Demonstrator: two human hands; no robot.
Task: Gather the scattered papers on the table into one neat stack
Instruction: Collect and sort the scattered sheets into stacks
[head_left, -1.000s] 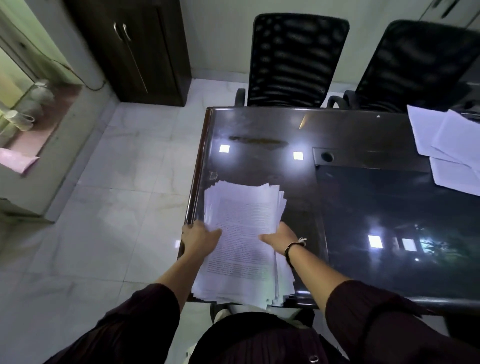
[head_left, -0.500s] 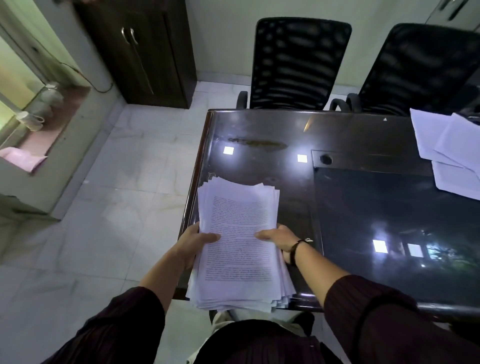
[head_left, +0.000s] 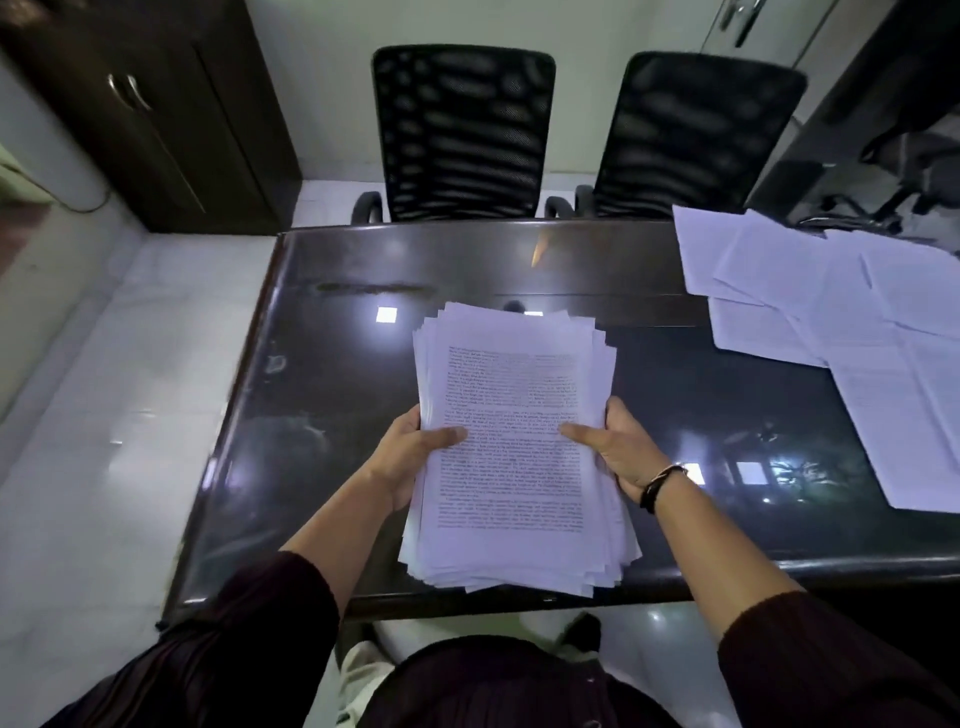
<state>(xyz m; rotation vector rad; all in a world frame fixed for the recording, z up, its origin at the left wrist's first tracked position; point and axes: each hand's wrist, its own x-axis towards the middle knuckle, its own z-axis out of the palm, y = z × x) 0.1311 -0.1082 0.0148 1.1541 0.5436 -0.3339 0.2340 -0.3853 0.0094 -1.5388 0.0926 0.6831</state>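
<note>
Both hands, left hand (head_left: 410, 457) and right hand (head_left: 621, 452), clamp the ragged-edged paper stack (head_left: 514, 447), seemingly above the glossy table (head_left: 332, 395).

Dark maroon sleeves (head_left: 249, 639) (finely ribbed fabric) are pushed up both forearms; a dark band (head_left: 658, 483) with a pale clasp circles the right wrist, right of centre frame.

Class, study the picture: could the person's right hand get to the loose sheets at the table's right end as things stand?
Probably not yet: the right hand grips the stack together with the left hand. The table before the loose sheets is bare.
</note>
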